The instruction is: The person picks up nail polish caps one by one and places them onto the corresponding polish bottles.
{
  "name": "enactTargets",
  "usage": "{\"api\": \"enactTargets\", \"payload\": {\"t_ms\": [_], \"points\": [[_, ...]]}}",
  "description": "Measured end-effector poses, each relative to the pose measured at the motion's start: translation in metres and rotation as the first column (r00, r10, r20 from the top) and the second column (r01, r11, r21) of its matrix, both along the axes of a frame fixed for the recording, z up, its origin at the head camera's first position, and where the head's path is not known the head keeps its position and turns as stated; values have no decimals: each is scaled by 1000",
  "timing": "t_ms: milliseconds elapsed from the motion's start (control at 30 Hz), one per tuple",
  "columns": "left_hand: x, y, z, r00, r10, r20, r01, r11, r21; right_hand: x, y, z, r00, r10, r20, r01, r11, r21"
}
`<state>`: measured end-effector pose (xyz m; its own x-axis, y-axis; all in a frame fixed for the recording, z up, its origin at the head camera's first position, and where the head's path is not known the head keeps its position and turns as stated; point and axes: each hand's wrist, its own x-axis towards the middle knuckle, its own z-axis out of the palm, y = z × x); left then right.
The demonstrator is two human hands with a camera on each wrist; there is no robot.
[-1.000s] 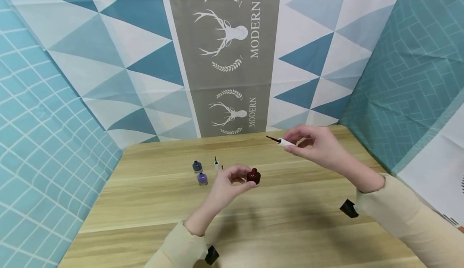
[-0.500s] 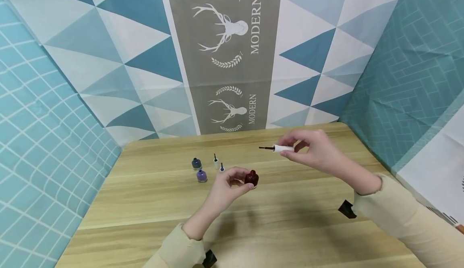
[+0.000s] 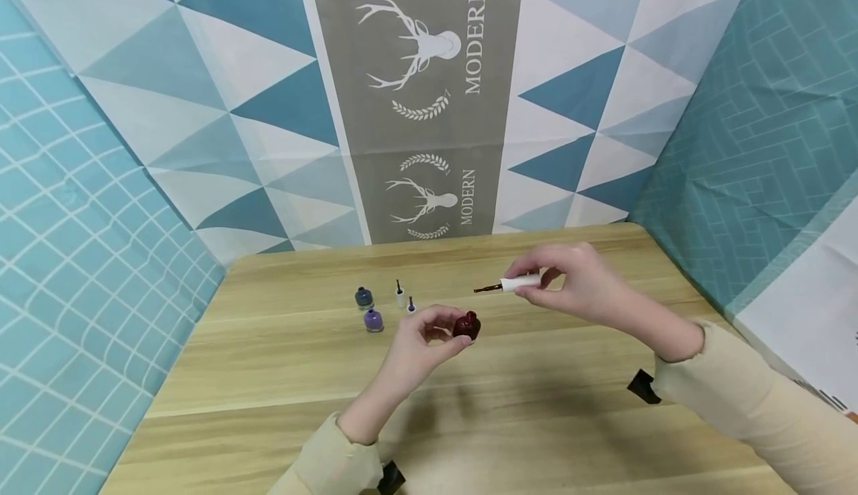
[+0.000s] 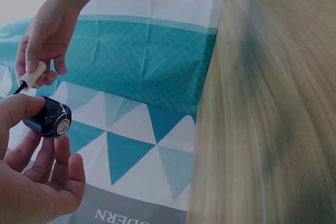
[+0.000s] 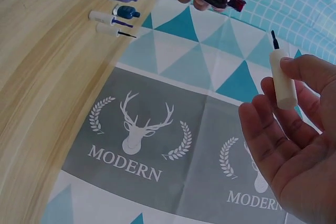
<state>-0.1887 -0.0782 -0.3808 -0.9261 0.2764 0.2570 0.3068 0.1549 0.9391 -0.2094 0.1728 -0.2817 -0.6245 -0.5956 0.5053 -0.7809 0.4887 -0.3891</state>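
Note:
Between thumb and fingers, my left hand (image 3: 414, 346) pinches a dark red nail polish bottle (image 3: 467, 326) above the table, its neck uncapped. The bottle's round base label faces the camera in the left wrist view. My right hand (image 3: 582, 284) grips a white nail polish cap (image 3: 521, 282) by its sides. From this cap sticks a thin brush (image 3: 488, 288) coated dark red, pointing left. The brush tip hangs above and slightly right of the bottle neck, apart from it. In the right wrist view the cap (image 5: 284, 80) lies across my fingers under the thumb.
Left of my left hand, a dark blue polish bottle (image 3: 363, 298) and a purple polish bottle (image 3: 373, 321) stand uncapped on the wooden table (image 3: 268, 376). Two white caps, a farther cap (image 3: 400, 298) and a nearer cap (image 3: 412, 308), stand brush-up beside them. Patterned cloth (image 3: 429, 115) hangs behind.
My right hand has come lower and slightly left, and the brush has swung from pointing up-left to dipping slightly toward the bottle. My left hand stays nearly still with the bottle.

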Motion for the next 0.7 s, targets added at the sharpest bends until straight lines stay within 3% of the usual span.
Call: {"api": "enactTargets", "payload": {"t_ms": [700], "points": [[1, 2, 10, 999, 0, -43, 1, 1000, 16, 3, -3, 5, 999, 35, 30, -37, 998, 47]]}}
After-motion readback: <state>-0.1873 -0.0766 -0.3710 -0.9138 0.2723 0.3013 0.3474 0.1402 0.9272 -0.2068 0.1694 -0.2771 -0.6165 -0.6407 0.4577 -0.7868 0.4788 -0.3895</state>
